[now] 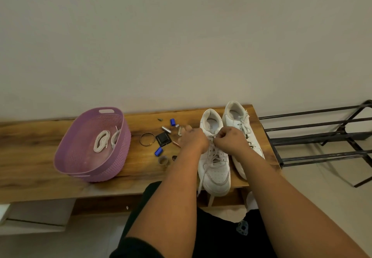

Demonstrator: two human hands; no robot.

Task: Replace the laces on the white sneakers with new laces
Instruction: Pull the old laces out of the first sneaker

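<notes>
Head view: both my hands sit at the centre right of the frame, over the upper eyelets of the nearer white sneaker. My left hand is curled at the left eyelet row; my right hand is curled at the right row, with its fingertips meeting at the lace. The two hands are close together, and each appears to pinch a run of that lace, though the contact points are too small to confirm.

Location of task items: the nearer sneaker stands toe toward me on the wooden bench, with a loose lace end hanging over the bench edge at lower centre. The second sneaker lies just beside it on the right and is laced. Two coiled white laces rest in the purple basket at centre left. I judge these to be the new laces.

Step in hand, by my judgement: unlacing the old lace from the top eyelets of the nearer sneaker. The lower crossings remain threaded, so the task is at an early stage.

Next move requires: loosen each crossing in turn, draw the lace free through each eyelet pair, working down toward the toe, and keep the sneaker steady on the bench.

Small items, including a blue cylinder and a ring, lie between basket and sneakers.
</notes>
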